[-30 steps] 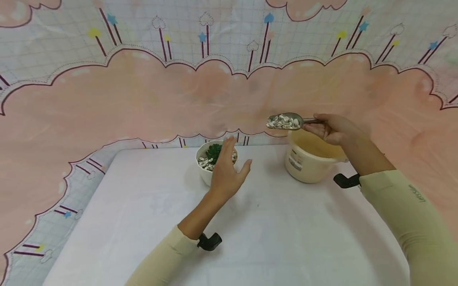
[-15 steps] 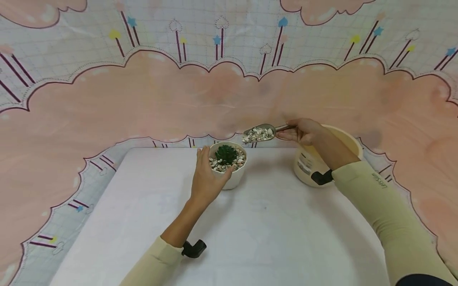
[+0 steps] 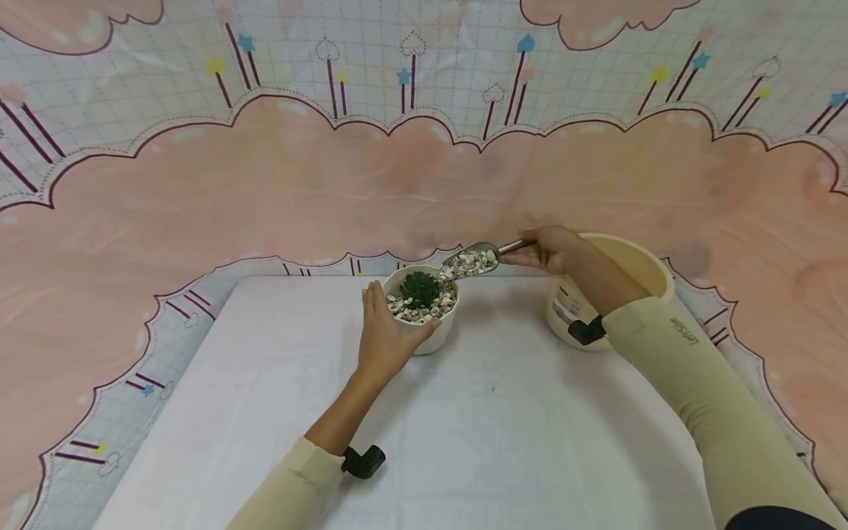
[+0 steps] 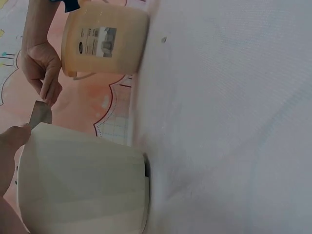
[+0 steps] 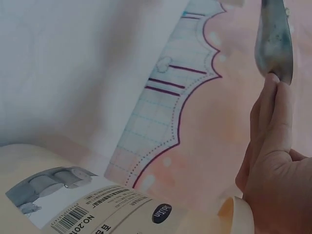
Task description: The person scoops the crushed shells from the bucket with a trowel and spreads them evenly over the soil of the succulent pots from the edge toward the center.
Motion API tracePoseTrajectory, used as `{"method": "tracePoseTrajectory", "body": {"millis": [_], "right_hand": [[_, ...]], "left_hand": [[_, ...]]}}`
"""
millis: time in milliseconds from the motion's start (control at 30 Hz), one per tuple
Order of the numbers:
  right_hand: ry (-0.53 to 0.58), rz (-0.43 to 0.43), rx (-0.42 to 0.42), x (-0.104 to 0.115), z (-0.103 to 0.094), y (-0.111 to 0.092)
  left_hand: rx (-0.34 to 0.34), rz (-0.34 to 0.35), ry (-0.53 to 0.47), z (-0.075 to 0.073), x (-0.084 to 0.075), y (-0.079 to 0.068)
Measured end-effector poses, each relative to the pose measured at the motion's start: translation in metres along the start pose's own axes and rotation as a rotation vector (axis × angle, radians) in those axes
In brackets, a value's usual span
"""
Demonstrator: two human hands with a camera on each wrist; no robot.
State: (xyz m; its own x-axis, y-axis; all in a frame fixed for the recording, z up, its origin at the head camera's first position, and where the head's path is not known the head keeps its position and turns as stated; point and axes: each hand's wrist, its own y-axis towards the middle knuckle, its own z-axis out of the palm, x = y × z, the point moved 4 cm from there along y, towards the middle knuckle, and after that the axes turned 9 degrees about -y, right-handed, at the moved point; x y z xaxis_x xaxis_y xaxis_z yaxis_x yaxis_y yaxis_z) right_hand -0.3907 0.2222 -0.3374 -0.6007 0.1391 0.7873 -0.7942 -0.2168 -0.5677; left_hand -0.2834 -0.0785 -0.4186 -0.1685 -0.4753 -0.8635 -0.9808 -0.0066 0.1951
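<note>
A white flower pot (image 3: 439, 338) stands on the table, holding a dark green succulent (image 3: 420, 288) ringed by pale pebbles. My left hand (image 3: 387, 337) grips its left side, thumb at the near edge. In the left wrist view the pot's wall (image 4: 83, 180) fills the lower left, with part of that hand at the rim. My right hand (image 3: 555, 250) holds a metal scoop (image 3: 514, 246) by its handle. Loaded with white pebbles (image 3: 473, 263), the scoop tilts down, its tip over the pot's right rim. The right wrist view shows the scoop's underside (image 5: 274, 46).
A cream bucket (image 3: 652, 276) with a printed label stands at the right, partly hidden behind my right forearm. White covering lies over the table (image 3: 497, 456). Behind it hangs a pink patterned cloth (image 3: 318, 191). Black wrist devices (image 3: 364, 462) stick out at both cuffs.
My right hand has brought the loaded scoop leftward from above the bucket to the pot and tipped it down. My left hand has moved from in front of the pot to its left side.
</note>
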Motion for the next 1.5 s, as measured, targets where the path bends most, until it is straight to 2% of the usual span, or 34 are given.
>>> {"method": "tracePoseTrajectory", "body": {"millis": [333, 567, 667, 867, 1000, 1067, 1167, 1300, 1367, 1500], "right_hand": [[-0.107, -0.052, -0.078, -0.002, 0.002, 0.004], [-0.133, -0.093, -0.083, -0.003, 0.003, 0.005], [-0.129, -0.106, -0.075, -0.003, 0.004, 0.006], [-0.133, -0.119, -0.079, -0.002, 0.004, 0.008], [-0.139, -0.120, -0.078, -0.002, 0.003, 0.012], [-0.143, -0.117, -0.077, -0.003, 0.003, 0.012], [-0.146, -0.112, -0.078, -0.004, 0.004, 0.012], [-0.143, -0.115, -0.082, -0.003, 0.004, 0.010], [-0.145, -0.117, -0.082, -0.003, 0.004, 0.008], [-0.153, -0.126, -0.078, -0.002, 0.005, 0.006]], "left_hand": [[-0.037, -0.055, -0.005, 0.010, 0.001, 0.003], [-0.059, -0.019, -0.039, 0.010, 0.008, 0.008], [-0.040, -0.003, -0.074, 0.008, 0.014, 0.012], [0.047, 0.037, -0.111, 0.000, 0.020, 0.020], [0.092, 0.017, -0.118, -0.002, 0.016, 0.019], [0.083, -0.009, -0.121, 0.000, 0.011, 0.014], [0.029, -0.034, -0.104, 0.006, 0.004, 0.008], [-0.046, -0.015, -0.070, 0.011, 0.004, 0.007], [-0.049, 0.008, -0.056, 0.010, 0.007, 0.010], [0.018, 0.051, -0.064, 0.002, 0.014, 0.017]]}}
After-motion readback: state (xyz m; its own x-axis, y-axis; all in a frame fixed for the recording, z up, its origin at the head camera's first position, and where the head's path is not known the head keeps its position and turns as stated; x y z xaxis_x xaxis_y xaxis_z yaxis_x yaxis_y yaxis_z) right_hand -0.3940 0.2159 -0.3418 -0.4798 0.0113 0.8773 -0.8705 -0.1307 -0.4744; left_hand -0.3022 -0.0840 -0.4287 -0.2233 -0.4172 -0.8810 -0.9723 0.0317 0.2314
